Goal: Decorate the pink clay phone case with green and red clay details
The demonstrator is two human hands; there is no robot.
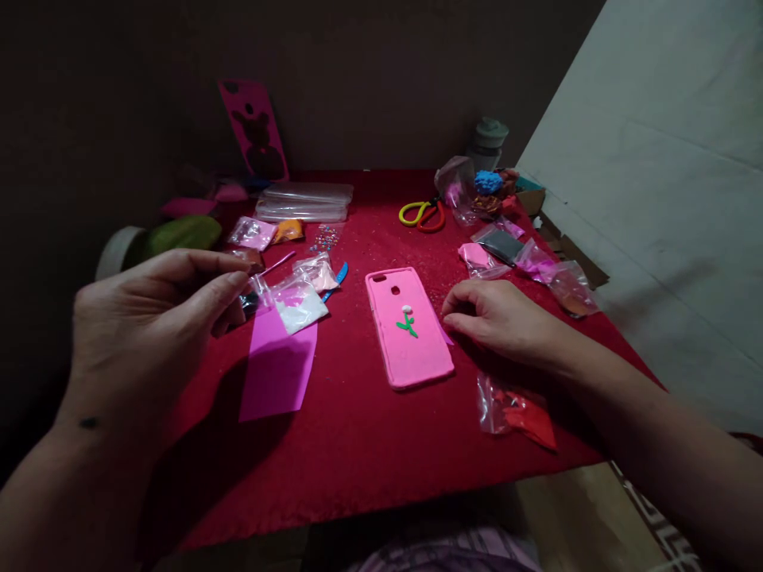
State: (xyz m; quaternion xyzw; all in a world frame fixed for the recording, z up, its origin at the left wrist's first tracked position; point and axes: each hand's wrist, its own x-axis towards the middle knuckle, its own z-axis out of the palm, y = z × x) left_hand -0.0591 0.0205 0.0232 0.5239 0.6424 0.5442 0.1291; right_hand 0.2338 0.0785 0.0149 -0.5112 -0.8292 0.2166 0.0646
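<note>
A pink phone case (pixel 408 330) lies in the middle of the red cloth (pixel 358 445), with a small green stem and pale bud stuck on it. My right hand (pixel 492 318) rests on the cloth just right of the case, fingers curled down with tips touching the cloth. My left hand (pixel 143 334) is raised at the left, thumb and forefinger pinched together on the edge of a small clear bag (pixel 262 287). Under it lie a pink paper sheet (pixel 279 365) and a bag with white clay (pixel 300 306).
Several small bags of coloured clay lie about: a red one (pixel 518 409) near the front right, pink and grey ones (pixel 501 250) at the right. Yellow and red scissors (pixel 423 214), clear cases (pixel 304 202), a grey jar (pixel 489 143) and a pink card (pixel 255 131) stand at the back.
</note>
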